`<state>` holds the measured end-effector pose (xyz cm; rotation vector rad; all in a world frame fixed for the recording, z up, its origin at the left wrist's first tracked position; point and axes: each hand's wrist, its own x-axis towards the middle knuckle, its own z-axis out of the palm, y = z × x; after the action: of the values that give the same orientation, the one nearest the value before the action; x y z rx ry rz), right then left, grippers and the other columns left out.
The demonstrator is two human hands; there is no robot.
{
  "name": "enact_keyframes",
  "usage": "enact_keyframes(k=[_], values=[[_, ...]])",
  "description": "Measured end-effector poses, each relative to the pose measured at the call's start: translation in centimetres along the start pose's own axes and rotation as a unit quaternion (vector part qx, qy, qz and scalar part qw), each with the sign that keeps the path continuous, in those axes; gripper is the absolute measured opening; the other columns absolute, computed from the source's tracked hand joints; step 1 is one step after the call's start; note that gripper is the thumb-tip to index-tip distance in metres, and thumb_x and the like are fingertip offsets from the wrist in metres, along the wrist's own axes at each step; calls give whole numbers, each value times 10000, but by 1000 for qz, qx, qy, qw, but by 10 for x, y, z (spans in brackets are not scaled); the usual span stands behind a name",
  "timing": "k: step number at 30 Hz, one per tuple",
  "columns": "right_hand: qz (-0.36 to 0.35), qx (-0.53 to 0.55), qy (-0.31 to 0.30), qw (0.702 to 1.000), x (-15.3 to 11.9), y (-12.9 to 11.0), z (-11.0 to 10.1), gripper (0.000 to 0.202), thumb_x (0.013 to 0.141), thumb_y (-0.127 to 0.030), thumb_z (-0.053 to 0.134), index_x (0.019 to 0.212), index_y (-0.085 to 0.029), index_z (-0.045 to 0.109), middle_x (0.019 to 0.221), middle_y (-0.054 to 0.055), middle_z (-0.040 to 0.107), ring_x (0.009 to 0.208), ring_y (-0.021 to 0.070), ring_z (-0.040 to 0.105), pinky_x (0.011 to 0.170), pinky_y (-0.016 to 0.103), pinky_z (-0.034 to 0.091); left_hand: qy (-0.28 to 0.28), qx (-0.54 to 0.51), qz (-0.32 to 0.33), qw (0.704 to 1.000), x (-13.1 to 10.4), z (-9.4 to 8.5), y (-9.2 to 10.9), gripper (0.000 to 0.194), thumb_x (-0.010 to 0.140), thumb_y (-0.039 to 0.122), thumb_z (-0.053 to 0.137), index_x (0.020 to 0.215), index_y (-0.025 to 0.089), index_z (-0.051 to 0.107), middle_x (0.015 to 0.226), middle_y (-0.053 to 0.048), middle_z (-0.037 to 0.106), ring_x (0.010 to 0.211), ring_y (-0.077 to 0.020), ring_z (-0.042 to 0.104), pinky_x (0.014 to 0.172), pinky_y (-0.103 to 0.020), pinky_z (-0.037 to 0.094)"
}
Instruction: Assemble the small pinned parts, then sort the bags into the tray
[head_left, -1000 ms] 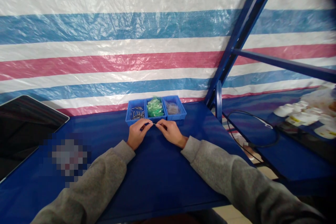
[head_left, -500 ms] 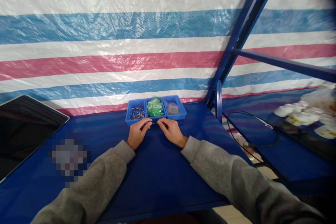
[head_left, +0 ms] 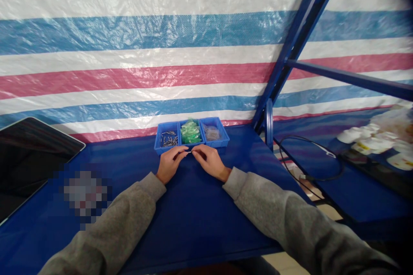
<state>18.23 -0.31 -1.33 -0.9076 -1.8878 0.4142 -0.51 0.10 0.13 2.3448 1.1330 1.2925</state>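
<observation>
My left hand (head_left: 170,164) and my right hand (head_left: 210,162) face each other just in front of the blue bins, fingertips pinched and almost touching. Between them is a small thin piece (head_left: 189,152), gripped from both sides; it is too small to name. Behind my left hand stands a blue bin (head_left: 157,141) with small metal pins. Beside it, the middle bin holds green plastic packets (head_left: 190,131). The right bin (head_left: 222,142) has clear, greyish small pieces in it.
A dark screen (head_left: 29,159) lies at the left, near a pixelated patch. Blue metal frame bars (head_left: 290,51) rise at the right. Beyond them, a black cable (head_left: 322,179) and white bottles (head_left: 368,139) rest on another blue surface.
The fingertips of my right hand have shifted slightly left, closer to those of my left hand. The bins have not moved.
</observation>
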Motion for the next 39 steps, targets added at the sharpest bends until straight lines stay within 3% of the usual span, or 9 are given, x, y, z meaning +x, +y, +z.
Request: enact_keyframes(k=[5,12,19,24,28,30,35,39], values=[[-24,-1,-30,999,-1,0,1,211,912,-314,458,917,-187,626,775,38,610,684,142,560,662,250,442,-4,-27,-32,999,-2,1,0,211,838,335,580,949,175,661,770,-20,691,649,-129,644,659,-233,517],[17,9,21,1000,1,-2,-1,230,929,-297,421,871,-182,612,833,51,639,750,160,584,717,265,446,3,7,-18,1000,1,-1,4,163,844,301,574,870,178,678,833,-29,696,659,-125,613,657,-240,483],[6,-2,-4,1000,0,3,1,218,909,-330,469,863,-181,622,765,35,626,676,144,564,667,251,438,6,6,-17,1000,1,-2,4,193,857,318,549,823,166,663,783,-28,674,634,-117,580,629,-231,463],[6,-15,-18,1000,0,5,3,253,915,-340,459,791,-185,616,727,29,619,665,142,564,655,247,425,-37,-40,-40,998,2,-2,4,218,882,328,503,866,161,642,724,-13,654,515,-88,534,551,-215,455],[2,-17,-32,999,-1,4,3,288,917,-365,450,761,-183,611,702,24,609,646,136,558,637,241,419,-58,-98,-61,992,3,-3,6,222,904,327,459,890,158,602,952,-53,680,456,-56,520,499,-208,464],[3,-18,-26,999,-1,3,3,301,920,-371,441,757,-181,609,697,24,606,637,135,552,635,240,416,-52,-109,-67,990,2,-3,6,213,904,320,460,831,151,567,1041,-78,668,476,-59,547,503,-212,475],[33,-30,4,999,1,1,-1,338,931,-373,411,732,-175,598,649,14,585,594,131,525,609,239,394,-14,-99,-71,992,-1,-3,6,227,904,304,465,733,158,491,950,-98,689,800,-155,659,542,-208,484],[36,-23,9,999,1,0,-1,354,931,-389,406,736,-171,605,656,14,593,593,129,526,604,234,391,-10,-104,-72,992,-2,-1,4,194,900,292,481,758,160,473,930,-86,694,626,-111,645,517,-205,482]])
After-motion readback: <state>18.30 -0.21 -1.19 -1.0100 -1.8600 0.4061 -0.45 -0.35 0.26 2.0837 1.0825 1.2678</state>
